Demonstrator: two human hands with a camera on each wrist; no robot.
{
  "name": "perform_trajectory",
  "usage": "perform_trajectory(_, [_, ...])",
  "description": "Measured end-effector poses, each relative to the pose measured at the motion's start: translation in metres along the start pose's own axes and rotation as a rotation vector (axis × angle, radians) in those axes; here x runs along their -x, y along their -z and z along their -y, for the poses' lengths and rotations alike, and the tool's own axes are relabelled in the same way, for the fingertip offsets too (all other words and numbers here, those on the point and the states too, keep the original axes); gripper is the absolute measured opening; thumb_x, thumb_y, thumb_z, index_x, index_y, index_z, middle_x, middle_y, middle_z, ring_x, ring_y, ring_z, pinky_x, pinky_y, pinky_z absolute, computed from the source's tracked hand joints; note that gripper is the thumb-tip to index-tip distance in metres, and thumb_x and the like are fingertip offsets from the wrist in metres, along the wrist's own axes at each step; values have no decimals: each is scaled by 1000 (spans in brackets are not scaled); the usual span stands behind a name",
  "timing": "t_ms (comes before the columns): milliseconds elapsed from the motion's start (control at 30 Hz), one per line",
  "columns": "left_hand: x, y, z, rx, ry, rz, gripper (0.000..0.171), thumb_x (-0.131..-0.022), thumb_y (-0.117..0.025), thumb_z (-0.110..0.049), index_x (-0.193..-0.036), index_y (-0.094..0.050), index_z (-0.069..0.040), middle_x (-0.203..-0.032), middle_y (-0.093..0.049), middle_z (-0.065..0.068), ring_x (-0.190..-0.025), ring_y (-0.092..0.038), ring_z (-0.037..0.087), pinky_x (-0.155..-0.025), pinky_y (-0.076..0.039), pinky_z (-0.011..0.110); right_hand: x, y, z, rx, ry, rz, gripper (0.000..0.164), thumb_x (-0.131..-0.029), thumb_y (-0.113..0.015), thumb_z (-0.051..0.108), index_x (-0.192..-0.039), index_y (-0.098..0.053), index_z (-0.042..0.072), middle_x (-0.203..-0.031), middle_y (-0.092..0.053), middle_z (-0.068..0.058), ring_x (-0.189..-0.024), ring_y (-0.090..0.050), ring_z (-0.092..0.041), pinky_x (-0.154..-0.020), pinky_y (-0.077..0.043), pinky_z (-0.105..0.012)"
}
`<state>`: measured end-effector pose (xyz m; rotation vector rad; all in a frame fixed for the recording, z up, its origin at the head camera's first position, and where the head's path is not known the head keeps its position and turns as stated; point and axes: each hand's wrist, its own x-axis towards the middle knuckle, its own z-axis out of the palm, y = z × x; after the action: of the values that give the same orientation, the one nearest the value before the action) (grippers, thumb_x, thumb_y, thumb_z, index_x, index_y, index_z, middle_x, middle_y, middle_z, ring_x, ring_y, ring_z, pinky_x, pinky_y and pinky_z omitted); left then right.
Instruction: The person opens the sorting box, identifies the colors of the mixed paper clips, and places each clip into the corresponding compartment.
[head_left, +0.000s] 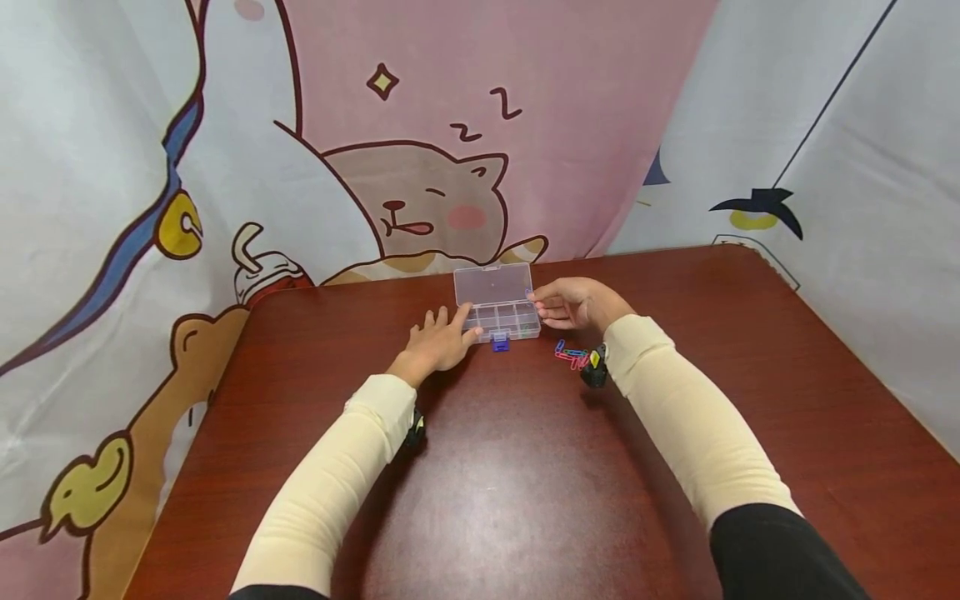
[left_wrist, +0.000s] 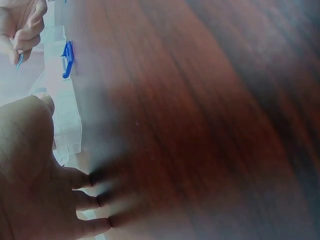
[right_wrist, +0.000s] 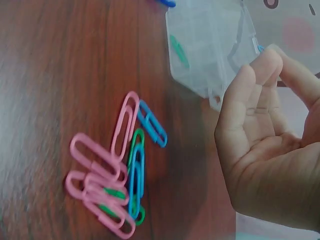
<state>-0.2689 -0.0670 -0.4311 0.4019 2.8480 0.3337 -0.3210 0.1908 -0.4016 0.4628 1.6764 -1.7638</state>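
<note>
A clear plastic compartment box (head_left: 517, 335) stands on the table with its lid (head_left: 492, 285) raised at the back and a blue latch (head_left: 500, 343) at the front. My left hand (head_left: 441, 340) lies at the box's left end, fingers spread and straight, thumb at the front corner. Over the right end, my right hand (head_left: 572, 302) pinches a blue paper clip (left_wrist: 19, 61) between thumb and fingertip. Through the clear wall a green paper clip (right_wrist: 179, 51) shows in one compartment near the right end.
To the right of the box lies a loose pile of pink paper clips (right_wrist: 127, 122), blue paper clips (right_wrist: 152, 125) and green ones, partly overlapping. A printed cloth (head_left: 600, 100) hangs behind the brown table (head_left: 487, 500). Each wrist carries a small black camera (head_left: 595, 371).
</note>
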Motion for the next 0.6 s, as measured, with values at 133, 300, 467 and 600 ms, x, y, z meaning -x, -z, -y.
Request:
perform_trajectory(133, [1,0,0,-4,5,5,63,-92,-22,-60,-146,-4,-33,-148,-13,16,-133,-9,38,-99,-13,59,-2,-5,4,3,-3,0,10,-77,-73,14,-79,-65,9,-68,-62,-1,-61,-58,-12,-70,-49,-31])
perform_trajectory(300, [1,0,-2,-7,5,-3,63,-92,-23,-59,-146,-6,-33,-148,-14,17,-133,-10,38,-99,-14,59,-2,-6,3,4,-11,-9,8,-79,-71,14,-83,-66,8,-67,-61,-1,-61,-58,-11,-68,-49,-30])
perform_trajectory(467, [1,0,-1,-7,5,-7,63,-91,-22,-60,-146,-6,-33,-148,-14,16,-133,-10,38,-99,-14,59,-3,-5,1,16,6,-23,24,-80,-71,15,-102,-65,6,-72,-62,-2,-64,-58,-13,-68,-48,-30])
perform_trajectory(600, [0,0,0,-15,5,-8,63,-91,-21,-60,-146,-5,-33,-148,-14,16,-133,-10,38,-99,-14,58,-2,-5,3,34,10,-25,32,-80,-70,16,-109,-62,6,-75,-62,-2,-65,-58,-13,-69,-48,-29])
